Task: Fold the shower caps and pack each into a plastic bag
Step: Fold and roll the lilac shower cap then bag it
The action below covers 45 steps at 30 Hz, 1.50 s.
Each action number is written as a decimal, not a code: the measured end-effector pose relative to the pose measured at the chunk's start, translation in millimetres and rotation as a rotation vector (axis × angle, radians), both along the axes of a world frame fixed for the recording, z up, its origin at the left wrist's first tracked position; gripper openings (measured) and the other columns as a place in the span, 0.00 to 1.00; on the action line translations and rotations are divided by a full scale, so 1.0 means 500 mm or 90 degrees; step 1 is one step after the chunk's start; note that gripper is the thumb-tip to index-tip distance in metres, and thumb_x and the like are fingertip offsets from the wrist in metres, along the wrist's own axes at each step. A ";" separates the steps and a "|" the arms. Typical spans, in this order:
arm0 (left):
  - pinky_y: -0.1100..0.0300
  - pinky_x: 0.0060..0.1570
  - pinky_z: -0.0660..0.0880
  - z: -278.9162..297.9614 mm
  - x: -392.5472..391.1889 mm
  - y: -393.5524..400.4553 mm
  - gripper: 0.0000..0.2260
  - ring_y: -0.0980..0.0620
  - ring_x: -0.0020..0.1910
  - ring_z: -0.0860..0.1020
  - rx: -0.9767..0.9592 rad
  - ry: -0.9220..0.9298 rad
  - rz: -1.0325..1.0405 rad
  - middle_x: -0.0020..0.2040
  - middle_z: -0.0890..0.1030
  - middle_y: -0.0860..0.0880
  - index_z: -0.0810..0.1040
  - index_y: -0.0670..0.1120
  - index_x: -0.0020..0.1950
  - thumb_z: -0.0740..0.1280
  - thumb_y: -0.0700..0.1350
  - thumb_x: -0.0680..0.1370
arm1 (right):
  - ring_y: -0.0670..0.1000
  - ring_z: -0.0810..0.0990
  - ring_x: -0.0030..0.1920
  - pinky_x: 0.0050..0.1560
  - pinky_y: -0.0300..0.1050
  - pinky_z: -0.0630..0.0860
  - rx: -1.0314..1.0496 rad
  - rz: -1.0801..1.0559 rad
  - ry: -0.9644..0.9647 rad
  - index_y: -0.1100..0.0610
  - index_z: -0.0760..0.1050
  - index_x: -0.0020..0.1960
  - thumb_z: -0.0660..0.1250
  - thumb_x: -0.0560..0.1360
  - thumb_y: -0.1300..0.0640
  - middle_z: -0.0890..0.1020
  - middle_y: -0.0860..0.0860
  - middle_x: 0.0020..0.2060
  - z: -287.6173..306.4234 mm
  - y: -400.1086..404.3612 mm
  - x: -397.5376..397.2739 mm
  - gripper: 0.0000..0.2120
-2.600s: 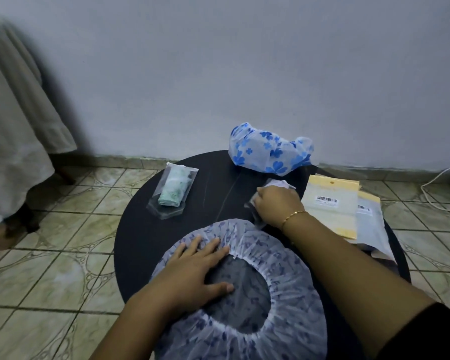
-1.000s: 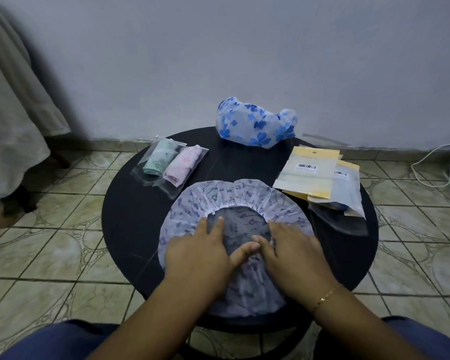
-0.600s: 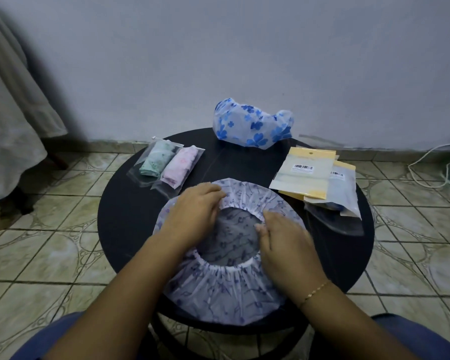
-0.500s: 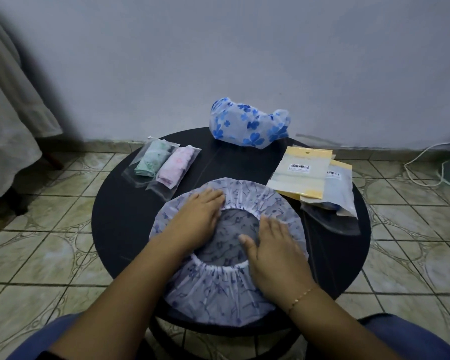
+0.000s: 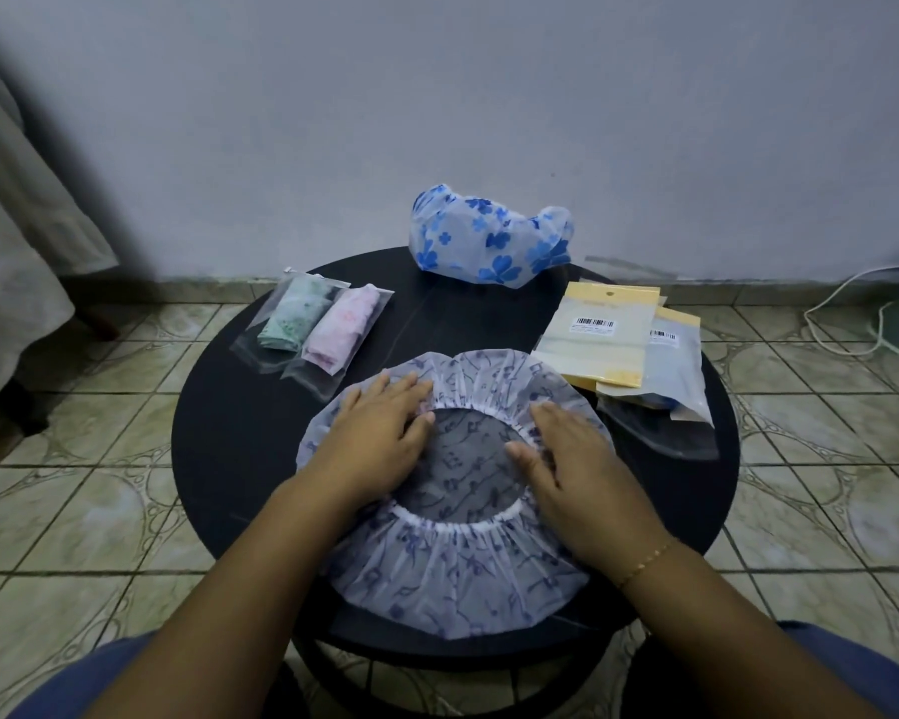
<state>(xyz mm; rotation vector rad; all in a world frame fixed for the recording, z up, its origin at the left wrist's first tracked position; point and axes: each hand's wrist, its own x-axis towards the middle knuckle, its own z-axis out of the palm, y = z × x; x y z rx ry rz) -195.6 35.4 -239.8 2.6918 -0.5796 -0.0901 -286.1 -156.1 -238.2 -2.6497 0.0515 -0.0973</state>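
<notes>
**Cap Flattened, Ready for First Fold**

The round black table (image 5: 219, 448) fills the centre of the frame. On it, at lower centre, the lilac shower cap (image 5: 452, 578) lies spread open side up, its elastic ring facing the camera. The blue-flowered shower cap (image 5: 484, 246) sits unfolded at the table's far edge, upper centre. The empty plastic bags (image 5: 600, 334) are stacked at centre right. Two packed bags (image 5: 312, 329) (one green cap, one pink) lie at centre left.

The left hand (image 5: 380, 443) and right hand (image 5: 577, 469) both rest flat on the lilac shower cap, fingers straight, gripping nothing. Half a second ago they lay closer to the ring's middle; they have since slid outward to opposite sides, smoothing the film. Judgement: flattening is nearly complete, so folding this cap in half comes next, with one further cap outstanding
</notes>
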 end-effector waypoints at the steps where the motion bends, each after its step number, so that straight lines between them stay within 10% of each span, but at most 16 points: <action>1: 0.54 0.73 0.41 0.007 -0.004 0.005 0.20 0.54 0.77 0.48 -0.002 -0.041 0.001 0.77 0.56 0.55 0.60 0.54 0.75 0.52 0.51 0.83 | 0.47 0.52 0.75 0.72 0.41 0.50 -0.004 -0.013 -0.035 0.53 0.54 0.76 0.50 0.79 0.41 0.58 0.48 0.75 0.002 -0.004 -0.004 0.30; 10: 0.53 0.73 0.39 -0.010 -0.033 0.031 0.29 0.51 0.76 0.39 0.155 0.093 -0.008 0.78 0.41 0.52 0.44 0.57 0.77 0.45 0.65 0.78 | 0.47 0.37 0.75 0.72 0.43 0.37 -0.158 0.065 0.151 0.52 0.38 0.77 0.35 0.69 0.30 0.39 0.49 0.76 -0.014 -0.008 -0.014 0.43; 18: 0.55 0.72 0.45 0.044 -0.039 -0.022 0.20 0.53 0.76 0.48 0.086 -0.177 -0.068 0.76 0.57 0.55 0.62 0.57 0.74 0.53 0.56 0.81 | 0.44 0.46 0.76 0.73 0.40 0.43 -0.085 0.123 0.016 0.50 0.52 0.76 0.47 0.79 0.38 0.53 0.47 0.76 0.011 -0.006 -0.005 0.29; 27: 0.49 0.73 0.40 -0.018 0.020 -0.083 0.24 0.51 0.76 0.41 0.204 0.008 -0.138 0.78 0.44 0.55 0.46 0.61 0.76 0.45 0.62 0.80 | 0.47 0.39 0.76 0.74 0.45 0.38 -0.168 0.106 0.119 0.53 0.41 0.77 0.43 0.77 0.34 0.43 0.50 0.77 -0.017 -0.001 0.009 0.36; 37: 0.57 0.72 0.36 0.040 -0.038 -0.038 0.29 0.58 0.75 0.38 0.043 0.013 -0.136 0.78 0.44 0.55 0.46 0.57 0.77 0.48 0.63 0.78 | 0.54 0.74 0.61 0.58 0.45 0.70 0.049 -0.040 -0.112 0.58 0.74 0.64 0.57 0.80 0.54 0.79 0.53 0.58 0.015 -0.057 -0.037 0.16; 45: 0.53 0.71 0.32 0.027 -0.131 0.065 0.51 0.55 0.73 0.31 0.136 0.085 -0.084 0.72 0.34 0.61 0.43 0.66 0.74 0.42 0.84 0.53 | 0.56 0.69 0.60 0.55 0.48 0.70 -0.137 -0.185 0.047 0.53 0.73 0.64 0.53 0.78 0.39 0.74 0.54 0.56 0.017 -0.082 -0.101 0.24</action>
